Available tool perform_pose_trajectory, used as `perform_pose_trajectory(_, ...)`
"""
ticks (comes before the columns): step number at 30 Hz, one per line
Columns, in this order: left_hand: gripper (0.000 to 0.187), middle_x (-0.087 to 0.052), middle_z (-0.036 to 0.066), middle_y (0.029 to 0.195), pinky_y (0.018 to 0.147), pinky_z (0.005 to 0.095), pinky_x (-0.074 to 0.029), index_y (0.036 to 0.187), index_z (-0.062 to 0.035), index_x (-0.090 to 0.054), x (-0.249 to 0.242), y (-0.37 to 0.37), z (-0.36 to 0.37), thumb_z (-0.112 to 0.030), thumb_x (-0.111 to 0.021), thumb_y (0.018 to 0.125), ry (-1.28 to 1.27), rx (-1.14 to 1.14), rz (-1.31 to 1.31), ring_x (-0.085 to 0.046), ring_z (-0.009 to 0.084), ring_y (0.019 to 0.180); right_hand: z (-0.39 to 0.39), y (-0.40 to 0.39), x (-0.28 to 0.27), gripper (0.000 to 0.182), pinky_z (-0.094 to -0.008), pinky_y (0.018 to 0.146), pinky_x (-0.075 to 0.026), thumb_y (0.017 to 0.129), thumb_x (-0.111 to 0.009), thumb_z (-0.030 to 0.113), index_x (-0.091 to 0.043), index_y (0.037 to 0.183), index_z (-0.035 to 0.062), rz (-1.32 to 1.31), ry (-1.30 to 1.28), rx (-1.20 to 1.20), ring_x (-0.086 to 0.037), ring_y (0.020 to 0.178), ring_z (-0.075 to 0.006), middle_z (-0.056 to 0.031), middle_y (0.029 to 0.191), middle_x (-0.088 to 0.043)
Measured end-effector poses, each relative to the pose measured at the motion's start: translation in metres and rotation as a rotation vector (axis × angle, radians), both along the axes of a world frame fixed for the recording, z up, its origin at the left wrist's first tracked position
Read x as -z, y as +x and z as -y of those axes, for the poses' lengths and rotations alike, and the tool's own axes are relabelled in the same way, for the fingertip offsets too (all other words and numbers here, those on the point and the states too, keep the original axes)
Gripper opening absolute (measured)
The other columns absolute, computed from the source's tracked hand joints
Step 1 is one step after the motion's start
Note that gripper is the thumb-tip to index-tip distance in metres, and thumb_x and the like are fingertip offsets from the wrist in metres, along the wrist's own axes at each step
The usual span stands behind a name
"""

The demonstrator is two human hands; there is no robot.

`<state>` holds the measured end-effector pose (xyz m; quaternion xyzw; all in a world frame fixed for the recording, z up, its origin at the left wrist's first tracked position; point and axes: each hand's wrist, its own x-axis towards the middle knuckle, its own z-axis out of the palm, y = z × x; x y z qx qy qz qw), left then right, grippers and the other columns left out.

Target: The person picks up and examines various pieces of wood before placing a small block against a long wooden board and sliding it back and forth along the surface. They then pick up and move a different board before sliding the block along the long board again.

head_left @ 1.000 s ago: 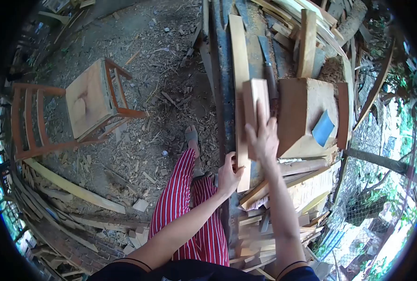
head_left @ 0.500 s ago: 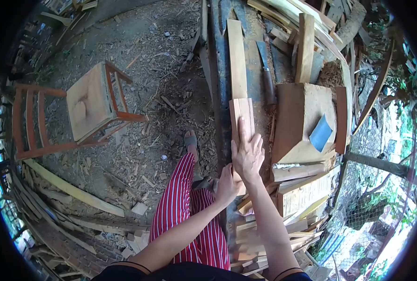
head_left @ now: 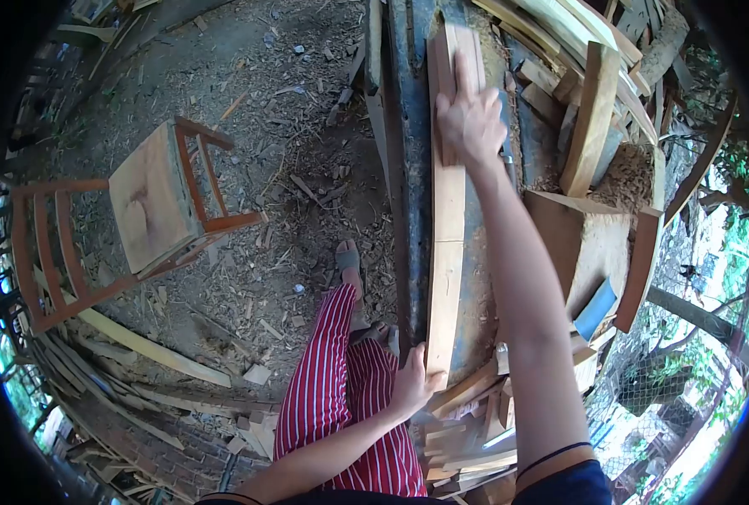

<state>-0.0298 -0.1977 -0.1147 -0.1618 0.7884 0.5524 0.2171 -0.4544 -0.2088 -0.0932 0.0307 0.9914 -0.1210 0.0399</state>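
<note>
A long, pale wooden strip (head_left: 447,269) lies lengthwise on the worn bench (head_left: 416,194). My left hand (head_left: 411,389) is closed around its near end, thumb along the side. Toward the far end, my right hand (head_left: 474,126) grips a wooden block (head_left: 465,42) from above, its index finger stretched forward along the top. The block rests on the strip and covers that part of it. Its underside is hidden. The right hand is slightly blurred.
Right of the bench stands a big wooden block (head_left: 597,252) with a blue sheet (head_left: 596,305) leaning on it. Offcuts (head_left: 475,446) pile up near the bench's close end. A wooden chair (head_left: 151,202) stands on the chip-strewn ground to the left.
My right hand has slid the wooden block away from me along the strip, uncovering its near part. My left hand stays at the near end, now lower in view.
</note>
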Motion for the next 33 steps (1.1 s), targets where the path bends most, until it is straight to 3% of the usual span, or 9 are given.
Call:
perform_pose_trajectory(6, 0.072, -0.061, 0.03, 0.112, 0.077, 0.0444, -0.056, 0.136, 0.0059, -0.035, 0.002, 0.002, 0.002, -0.021, -0.074, 0.082, 0.034, 0.009, 0.017, -0.066, 0.0422, 0.094, 0.013, -0.053, -0.005, 0.07, -0.0525, 0.094, -0.047, 0.092, -0.051, 0.031, -0.017, 0.153, 0.037, 0.035, -0.066, 0.069, -0.05, 0.119, -0.0427, -0.0285, 0.128, -0.048)
perform_pose_trajectory(8, 0.072, -0.06, 0.031, 0.114, 0.08, 0.0437, -0.056, 0.137, 0.0047, -0.034, 0.001, -0.002, 0.004, -0.021, -0.075, 0.082, 0.088, -0.041, -0.007, -0.066, 0.0423, 0.097, 0.013, -0.048, 0.003, 0.074, -0.0556, 0.098, -0.044, 0.092, -0.05, 0.035, -0.011, 0.155, 0.0371, -0.021, 0.052, 0.057, -0.045, 0.128, -0.0425, -0.0292, 0.143, -0.037)
perform_pose_trajectory(9, 0.073, -0.06, 0.031, 0.116, 0.084, 0.043, -0.056, 0.138, 0.0031, -0.033, 0.006, 0.0, 0.005, -0.019, -0.075, 0.082, 0.077, -0.024, -0.023, -0.066, 0.0405, 0.1, 0.01, -0.044, 0.006, 0.082, -0.0608, 0.102, -0.039, 0.09, -0.054, 0.039, -0.004, 0.155, 0.0387, 0.095, 0.062, 0.05, -0.036, 0.138, -0.0414, -0.0276, 0.155, -0.022)
perform_pose_trajectory(10, 0.073, -0.06, 0.031, 0.116, 0.084, 0.043, -0.056, 0.138, 0.0031, -0.033, 0.005, 0.001, 0.006, -0.019, -0.075, 0.082, 0.075, -0.021, -0.018, -0.066, 0.0405, 0.1, 0.006, -0.027, 0.011, 0.082, -0.0608, 0.102, -0.039, 0.09, -0.054, 0.039, -0.004, 0.155, 0.0387, 0.1, 0.06, 0.052, -0.036, 0.138, -0.0414, -0.0276, 0.155, -0.022)
perform_pose_trajectory(12, 0.073, -0.06, 0.029, 0.118, 0.086, 0.0427, -0.055, 0.139, 0.0028, -0.033, 0.006, 0.001, 0.004, -0.017, -0.074, 0.082, 0.112, -0.041, 0.058, -0.066, 0.0383, 0.103, -0.008, 0.03, 0.021, 0.065, -0.0515, 0.085, -0.048, 0.09, -0.055, 0.03, -0.029, 0.149, 0.0409, -0.22, -0.003, -0.058, -0.055, 0.106, -0.0412, -0.0266, 0.123, -0.05)
perform_pose_trajectory(18, 0.072, -0.062, 0.026, 0.114, 0.087, 0.045, -0.052, 0.138, -0.006, -0.033, 0.007, 0.0, 0.004, -0.015, -0.073, 0.079, 0.102, -0.087, -0.034, -0.064, 0.0393, 0.104, -0.054, 0.236, -0.018, 0.07, -0.0441, 0.068, -0.05, 0.088, -0.059, 0.027, -0.03, 0.152, 0.0364, -0.044, 0.113, -0.177, -0.057, 0.085, -0.0324, -0.0168, 0.095, -0.051)
perform_pose_trajectory(23, 0.076, -0.059, 0.027, 0.116, 0.089, 0.0457, -0.05, 0.138, -0.0028, -0.031, 0.014, 0.005, 0.005, -0.013, -0.074, 0.076, 0.079, -0.034, -0.086, -0.061, 0.0425, 0.108, -0.089, 0.352, -0.025, 0.073, -0.043, 0.069, -0.048, 0.089, -0.06, 0.032, -0.027, 0.154, 0.0302, 0.072, 0.093, -0.187, -0.053, 0.081, -0.0331, -0.0172, 0.092, -0.045)
perform_pose_trajectory(29, 0.094, -0.036, 0.026, 0.143, 0.111, 0.0421, -0.034, 0.145, 0.004, -0.021, 0.003, 0.005, 0.014, -0.012, -0.077, 0.071, 0.161, 0.089, -0.108, -0.038, 0.0397, 0.135, -0.086, 0.352, -0.021, 0.077, -0.0428, 0.069, -0.047, 0.087, -0.063, 0.03, -0.026, 0.154, 0.0311, 0.028, 0.109, -0.174, -0.053, 0.081, -0.0328, -0.0161, 0.092, -0.045)
perform_pose_trajectory(33, 0.097, -0.032, 0.028, 0.146, 0.113, 0.0426, -0.032, 0.147, 0.0065, -0.015, 0.024, 0.015, 0.009, -0.009, -0.074, 0.071, 0.134, 0.121, -0.121, -0.036, 0.0406, 0.137, -0.083, 0.333, -0.018, 0.079, -0.042, 0.069, -0.048, 0.086, -0.064, 0.031, -0.025, 0.154, 0.0335, 0.038, 0.134, -0.194, -0.054, 0.082, -0.0329, -0.0156, 0.093, -0.046)
